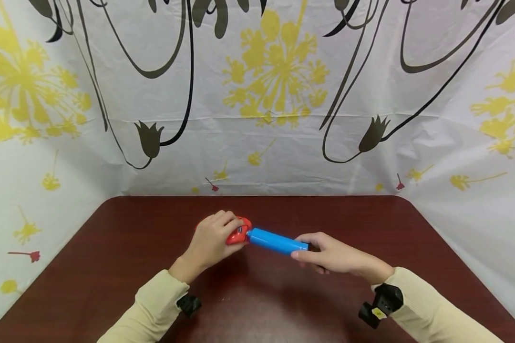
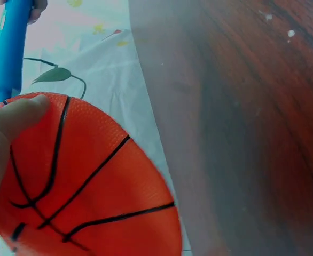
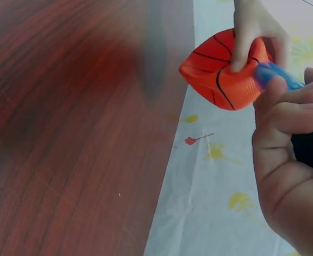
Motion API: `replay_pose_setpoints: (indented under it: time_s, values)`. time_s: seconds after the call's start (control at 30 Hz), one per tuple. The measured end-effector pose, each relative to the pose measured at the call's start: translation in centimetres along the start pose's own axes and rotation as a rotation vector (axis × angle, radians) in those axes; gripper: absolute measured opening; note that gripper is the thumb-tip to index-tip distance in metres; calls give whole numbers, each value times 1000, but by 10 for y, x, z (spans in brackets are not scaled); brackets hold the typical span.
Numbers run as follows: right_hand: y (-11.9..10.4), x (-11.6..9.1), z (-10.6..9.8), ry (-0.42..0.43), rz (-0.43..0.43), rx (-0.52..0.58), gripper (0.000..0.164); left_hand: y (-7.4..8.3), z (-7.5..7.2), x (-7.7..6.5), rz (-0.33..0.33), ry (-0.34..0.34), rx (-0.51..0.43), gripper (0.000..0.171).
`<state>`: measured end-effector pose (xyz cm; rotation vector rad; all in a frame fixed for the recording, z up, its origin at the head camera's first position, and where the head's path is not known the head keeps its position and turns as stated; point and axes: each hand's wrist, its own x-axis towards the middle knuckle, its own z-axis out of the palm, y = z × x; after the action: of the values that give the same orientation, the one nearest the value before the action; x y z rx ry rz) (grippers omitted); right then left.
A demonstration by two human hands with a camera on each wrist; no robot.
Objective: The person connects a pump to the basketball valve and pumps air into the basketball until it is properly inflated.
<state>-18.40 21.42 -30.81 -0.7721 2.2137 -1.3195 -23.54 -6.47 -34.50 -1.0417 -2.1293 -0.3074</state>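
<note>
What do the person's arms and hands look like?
The left sleeve and right sleeve are long and pale cream. A black device sits at each wrist; the right device shows a yellow patch. The left fingers and right fingers wear no gloves.

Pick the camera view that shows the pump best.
Head: the pump shows lengthwise, mostly uncovered. Left wrist cuts it off at the top edge; in right wrist, a blue part shows blurred, the right hand hiding much.
</note>
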Motion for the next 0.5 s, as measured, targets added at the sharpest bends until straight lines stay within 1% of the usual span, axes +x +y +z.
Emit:
replay_pose_setpoints:
  time_s: [0.07,0.13,0.23,0.4,0.5]
  values:
    - [0,0,0,20,-2,8,24,1,-1,2,-11,-10,5,50]
    - [-1,0,0,39,1,15,25,3,-3,6,-5,-15,18,58]
    - [-2,1,2,47,-1,25,26,11,-5,13,38,-22,27,66]
    - [-7,9,9,63,-2,44,26,35,0,29,130,-59,28,61]
    - [-10,15,14,81,12,75,30,46,6,36,143,-86,50,55]
